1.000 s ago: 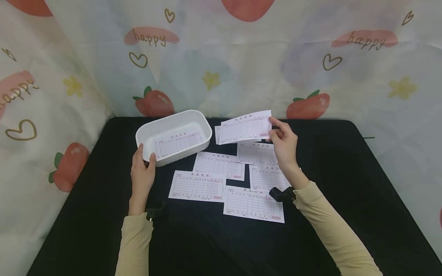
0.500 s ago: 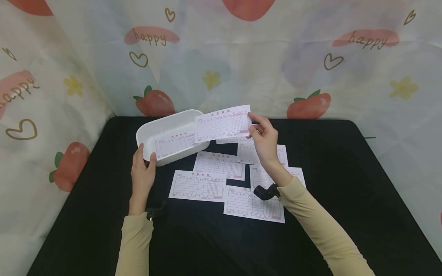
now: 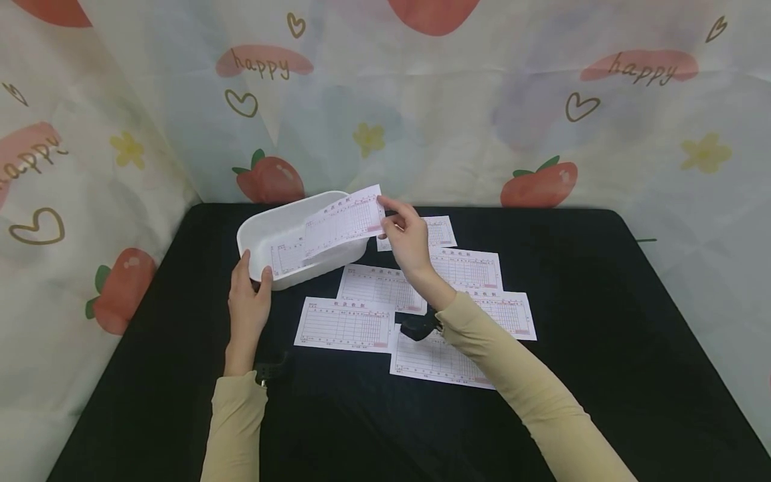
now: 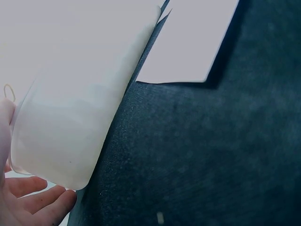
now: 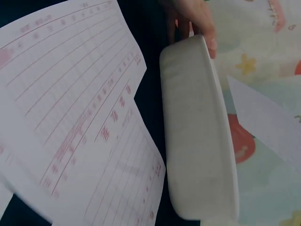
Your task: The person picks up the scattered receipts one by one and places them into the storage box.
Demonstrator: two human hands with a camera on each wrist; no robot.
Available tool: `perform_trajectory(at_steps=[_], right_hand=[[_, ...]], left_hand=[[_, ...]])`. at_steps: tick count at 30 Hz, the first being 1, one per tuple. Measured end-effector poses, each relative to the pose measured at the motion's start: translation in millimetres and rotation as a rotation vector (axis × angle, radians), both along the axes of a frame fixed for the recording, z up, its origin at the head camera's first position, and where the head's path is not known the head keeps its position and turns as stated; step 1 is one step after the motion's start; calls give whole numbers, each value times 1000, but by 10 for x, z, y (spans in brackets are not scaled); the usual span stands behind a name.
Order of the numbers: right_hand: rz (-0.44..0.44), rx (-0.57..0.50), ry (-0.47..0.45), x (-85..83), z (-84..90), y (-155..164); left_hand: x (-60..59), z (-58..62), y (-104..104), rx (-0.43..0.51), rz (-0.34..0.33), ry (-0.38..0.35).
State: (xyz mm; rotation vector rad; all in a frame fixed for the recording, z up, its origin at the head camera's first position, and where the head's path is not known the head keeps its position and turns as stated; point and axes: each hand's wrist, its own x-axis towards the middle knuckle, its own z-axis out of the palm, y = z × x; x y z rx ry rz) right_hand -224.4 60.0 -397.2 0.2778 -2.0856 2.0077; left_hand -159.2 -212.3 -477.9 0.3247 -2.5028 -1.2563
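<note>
A white plastic tub (image 3: 322,272) stands at the back left of the table with a printed receipt slip (image 3: 286,256) lying in it. My left hand (image 3: 248,311) grips the tub's near-left corner, thumb on the front wall and fingers round the side; in the left wrist view its fingers (image 4: 59,205) show at the tub's end. Between thumb and fingers, my right hand (image 3: 409,239) pinches the right edge of another receipt slip (image 3: 346,217). That slip is tilted, its left end over the tub's opening. In the right wrist view the held slip (image 5: 265,117) appears beyond the rim.
Several more receipt slips, such as the front-left one (image 3: 343,326) and the right one (image 3: 508,314), lie on the black table (image 3: 337,422), some overlapping. A patterned curtain (image 3: 434,120) hangs behind the table.
My right hand has moved left with the pinched slip, from above the back slips to over the tub. The left hand and the tub have stayed put.
</note>
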Motion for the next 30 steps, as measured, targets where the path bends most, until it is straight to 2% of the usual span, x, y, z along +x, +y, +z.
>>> perform_trajectory(at_steps=[5, 14, 23, 30], right_hand=[[27, -5, -24, -53, -24, -192], [44, 62, -65, -184, -150, -507], [96, 283, -92, -315, -243, -723], [150, 324, -99, -334, -250, -747]], left_hand=[[-4, -15, 3, -2, -2, -4], [-1, 2, -6, 3, -5, 15], [-1, 5, -24, -10, 2, 25], [-2, 6, -6, -6, -8, 17]])
